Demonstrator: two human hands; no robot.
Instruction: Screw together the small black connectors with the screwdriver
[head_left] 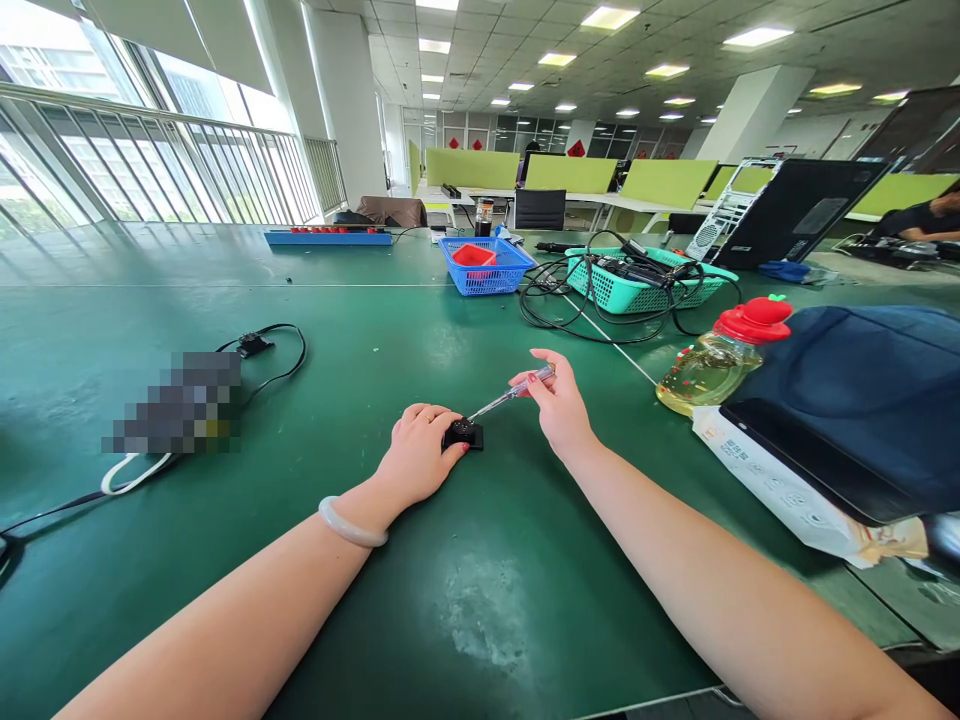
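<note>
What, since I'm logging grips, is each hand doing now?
Left hand: holding a small black part.
Right hand: holding a slim screwdriver.

A screwdriver (pixel 501 399) slants tip-down at a small black part (pixel 468 435) on the table (pixel 420 620).

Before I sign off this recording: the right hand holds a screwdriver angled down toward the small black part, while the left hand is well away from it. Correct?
Not quite: the head view shows the left hand holding the small black part, not away from it. The right hand does hold the screwdriver, angled down toward the part.
</note>
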